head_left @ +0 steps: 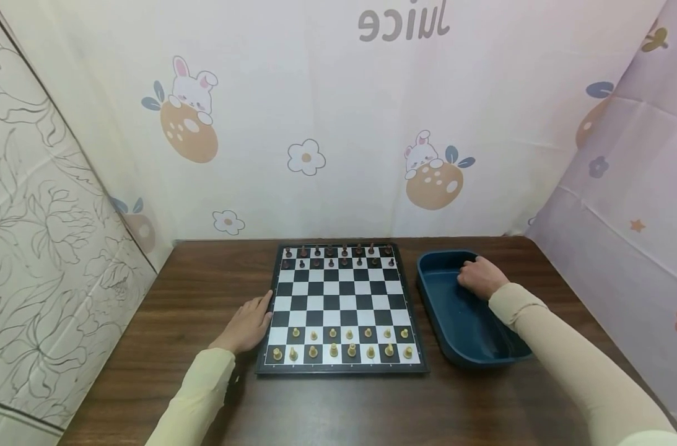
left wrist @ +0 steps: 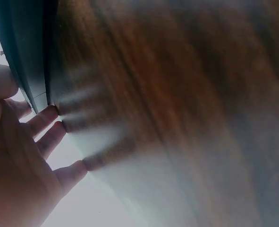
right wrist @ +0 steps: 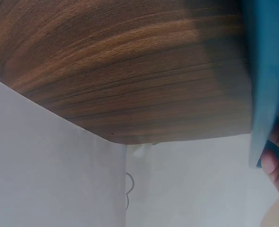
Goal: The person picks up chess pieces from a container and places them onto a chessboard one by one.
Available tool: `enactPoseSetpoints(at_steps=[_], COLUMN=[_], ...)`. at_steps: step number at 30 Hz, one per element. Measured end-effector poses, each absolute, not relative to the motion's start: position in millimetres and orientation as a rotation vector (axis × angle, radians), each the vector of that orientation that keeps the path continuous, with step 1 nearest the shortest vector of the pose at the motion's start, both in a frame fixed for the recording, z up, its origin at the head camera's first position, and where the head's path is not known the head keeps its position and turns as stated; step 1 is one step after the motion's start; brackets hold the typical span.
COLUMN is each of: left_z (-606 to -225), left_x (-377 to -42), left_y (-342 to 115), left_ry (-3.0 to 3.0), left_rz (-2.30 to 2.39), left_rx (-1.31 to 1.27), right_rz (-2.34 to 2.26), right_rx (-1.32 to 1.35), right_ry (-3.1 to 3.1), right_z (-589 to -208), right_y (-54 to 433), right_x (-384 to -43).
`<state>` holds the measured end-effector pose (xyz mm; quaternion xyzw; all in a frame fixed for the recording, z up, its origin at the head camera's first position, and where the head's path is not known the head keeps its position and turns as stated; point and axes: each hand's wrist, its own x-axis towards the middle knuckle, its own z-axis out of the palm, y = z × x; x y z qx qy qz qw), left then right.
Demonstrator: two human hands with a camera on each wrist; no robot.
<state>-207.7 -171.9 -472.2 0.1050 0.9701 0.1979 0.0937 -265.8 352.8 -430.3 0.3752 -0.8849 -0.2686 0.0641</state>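
Observation:
A chessboard (head_left: 338, 302) with a black frame lies flat on the table. Dark chess pieces (head_left: 344, 251) fill its two far rows, and pale chess pieces (head_left: 334, 350) stand along the two near ones. My left hand (head_left: 246, 323) rests at the board's left edge, its fingers extended against the frame (left wrist: 28, 52). On the right, my right hand (head_left: 481, 277) reaches over the far right side of a blue plastic tray (head_left: 455, 353), fingers bent down inside. The thumb (right wrist: 270, 163) shows beside the tray's wall; I cannot tell whether those fingers hold anything.
The brown wooden table (head_left: 204, 272) meets a patterned cloth backdrop (head_left: 338, 124) at its far edge. More cloth (head_left: 622, 204) hangs on the right, and a floral panel (head_left: 59, 217) stands on the left. The tray stands close beside the board's right edge.

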Motion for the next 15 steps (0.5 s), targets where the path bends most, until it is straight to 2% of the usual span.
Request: enactPoseSetpoints(at_steps=[15], left_z=[-471.5], left_x=[-209.4], left_y=[-172.5], left_ry=[2.867], left_rz=[0.557], left_rx=[0.319], right_rz=[-0.602], right_rx=[1.126], right_ry=[-2.746], right_z=[-409.2], right_y=[355.2], right_x=[-260.8])
